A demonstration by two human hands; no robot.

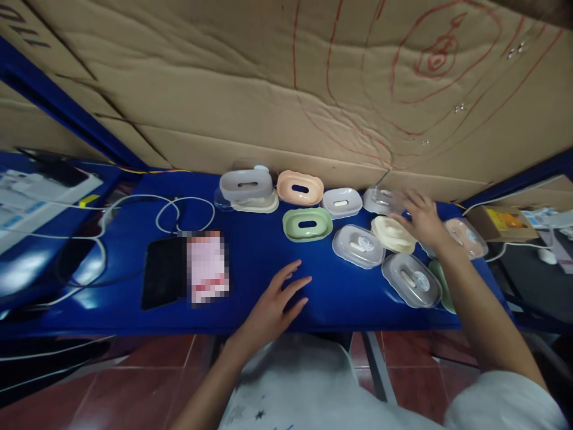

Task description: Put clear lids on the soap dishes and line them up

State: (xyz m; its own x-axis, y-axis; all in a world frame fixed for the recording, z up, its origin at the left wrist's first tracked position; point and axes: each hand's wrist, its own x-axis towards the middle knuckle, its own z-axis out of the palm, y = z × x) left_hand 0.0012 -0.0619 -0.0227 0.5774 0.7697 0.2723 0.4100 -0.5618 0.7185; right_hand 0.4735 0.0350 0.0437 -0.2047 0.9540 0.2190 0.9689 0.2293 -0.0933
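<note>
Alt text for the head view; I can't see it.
A person's right hand reaches over pastel oval dishes, some with clear covers, on a blue table; the left hand hovers empty near an uncovered green dish. A black slab lies left.

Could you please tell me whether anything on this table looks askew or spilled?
The grey dish at the group's left end looks askew, overlapping a cream dish beneath it. A white cable lies loosely looped nearby. No spill shows.
</note>
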